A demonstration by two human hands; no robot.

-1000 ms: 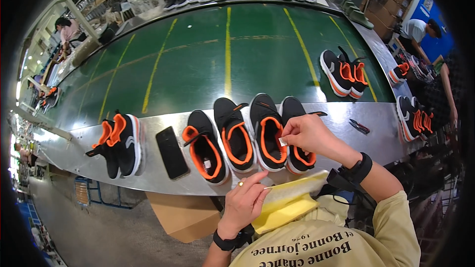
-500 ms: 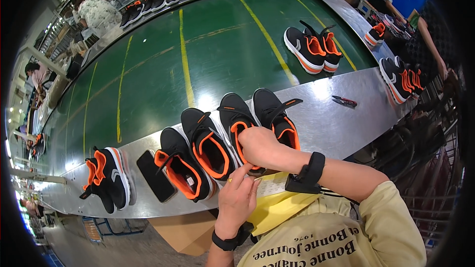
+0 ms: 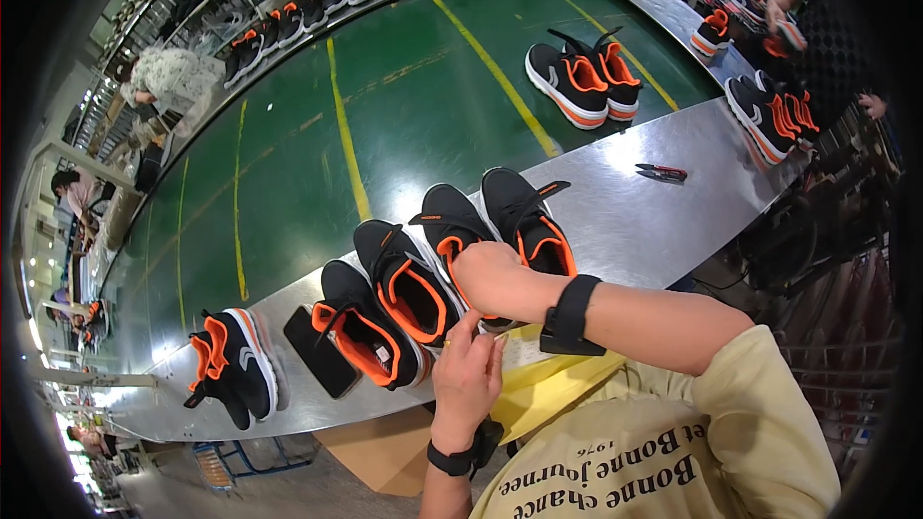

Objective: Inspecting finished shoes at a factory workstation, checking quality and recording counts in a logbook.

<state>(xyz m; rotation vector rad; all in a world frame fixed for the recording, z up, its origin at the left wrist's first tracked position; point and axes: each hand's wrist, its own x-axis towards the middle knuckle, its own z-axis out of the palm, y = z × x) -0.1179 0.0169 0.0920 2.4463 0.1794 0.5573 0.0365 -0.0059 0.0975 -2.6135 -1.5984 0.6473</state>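
Observation:
A row of several black sneakers with orange linings stands on the metal table edge before me. My right hand is pushed into the opening of one black sneaker, third from the left; its fingers are hidden inside. At that shoe's heel my left hand is closed, fingertips pressed to the heel edge. To the right is another sneaker with its strap loose. On the left stand two more, a sneaker and an outer sneaker with a white label inside.
A black phone lies left of the row, beside a sneaker pair. Small red-handled snips rest at right. Another pair stands on the green belt. More shoes line the far edge. People work around.
The view has shifted a little. My right hand stays in the same shoe and my left hand stays at its heel. At the far right, a person's hand now holds a shoe.

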